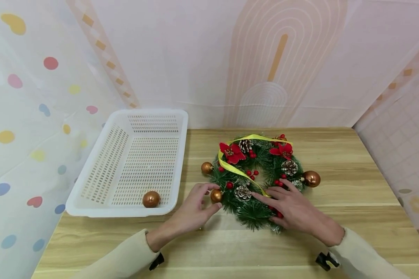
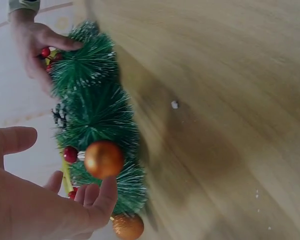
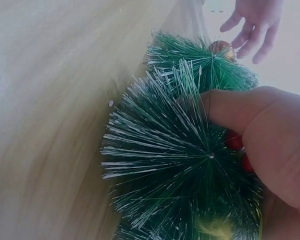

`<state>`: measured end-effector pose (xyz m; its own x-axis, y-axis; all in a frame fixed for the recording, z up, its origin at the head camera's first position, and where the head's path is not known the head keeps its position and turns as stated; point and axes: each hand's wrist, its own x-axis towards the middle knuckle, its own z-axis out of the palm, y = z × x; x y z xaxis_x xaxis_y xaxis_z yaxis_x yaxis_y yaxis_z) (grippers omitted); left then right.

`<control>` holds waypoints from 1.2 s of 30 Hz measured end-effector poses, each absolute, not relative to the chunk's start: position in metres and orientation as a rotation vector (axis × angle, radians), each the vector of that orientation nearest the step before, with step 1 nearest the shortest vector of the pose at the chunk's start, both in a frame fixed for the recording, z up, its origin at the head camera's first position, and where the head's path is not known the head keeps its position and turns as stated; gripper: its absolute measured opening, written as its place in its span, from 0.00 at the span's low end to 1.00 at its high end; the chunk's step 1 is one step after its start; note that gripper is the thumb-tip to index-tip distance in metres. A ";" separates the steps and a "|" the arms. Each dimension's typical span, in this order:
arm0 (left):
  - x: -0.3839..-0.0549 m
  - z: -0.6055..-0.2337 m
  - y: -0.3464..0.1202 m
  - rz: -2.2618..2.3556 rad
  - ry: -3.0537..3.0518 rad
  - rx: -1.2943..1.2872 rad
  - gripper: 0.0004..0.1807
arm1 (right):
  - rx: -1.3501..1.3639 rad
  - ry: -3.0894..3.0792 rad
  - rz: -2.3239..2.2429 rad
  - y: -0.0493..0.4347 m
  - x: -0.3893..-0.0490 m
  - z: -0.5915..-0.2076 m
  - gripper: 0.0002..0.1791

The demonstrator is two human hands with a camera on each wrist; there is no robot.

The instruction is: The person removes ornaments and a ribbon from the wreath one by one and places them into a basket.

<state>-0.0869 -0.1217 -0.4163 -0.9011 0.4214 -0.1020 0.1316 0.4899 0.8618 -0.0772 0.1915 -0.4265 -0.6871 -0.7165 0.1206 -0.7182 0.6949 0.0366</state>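
A green wreath [image 1: 253, 215] with pinecones, red flowers, red berries and a yellow ribbon lies on the table. My right hand [image 1: 291, 205] grips its near right side, the thumb [image 3: 230, 107] among the bristles and the fingers over the top. At the wreath's left edge hangs a shiny copper bauble [image 2: 104, 159]. My left hand [image 1: 195, 207] is beside that bauble, thumb apart from it and one fingertip [image 2: 109, 185] at its edge; whether it touches, I cannot tell. Another glittery bauble [image 1: 206, 167] sticks out farther back, and a larger one [image 1: 312, 179] on the right.
To the left stands a white perforated plastic basket [image 1: 179, 170] with one copper bauble [image 1: 151, 199] in its near right corner. Small white specks [image 2: 175, 104] lie on the wooden table [image 1: 349, 166]. A patterned cloth [image 1: 202, 58] hangs behind.
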 end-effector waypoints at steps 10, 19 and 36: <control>-0.095 -0.432 -0.115 1.343 2.442 0.429 0.24 | 1.191 -2.766 0.005 0.194 -0.077 -0.428 0.51; -0.102 -0.439 -0.111 1.335 2.438 0.438 0.22 | 1.192 -2.761 0.003 0.194 -0.077 -0.428 0.51; -0.101 -0.443 -0.113 1.422 2.429 0.364 0.16 | 1.189 -2.775 0.034 0.194 -0.078 -0.429 0.51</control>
<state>-0.1005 -0.1135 -0.4433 -0.9222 0.3642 -0.1296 0.0652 0.4771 0.8765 -0.0776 0.1939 -0.4291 -0.6835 -0.7198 0.1208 -0.7226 0.6907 0.0271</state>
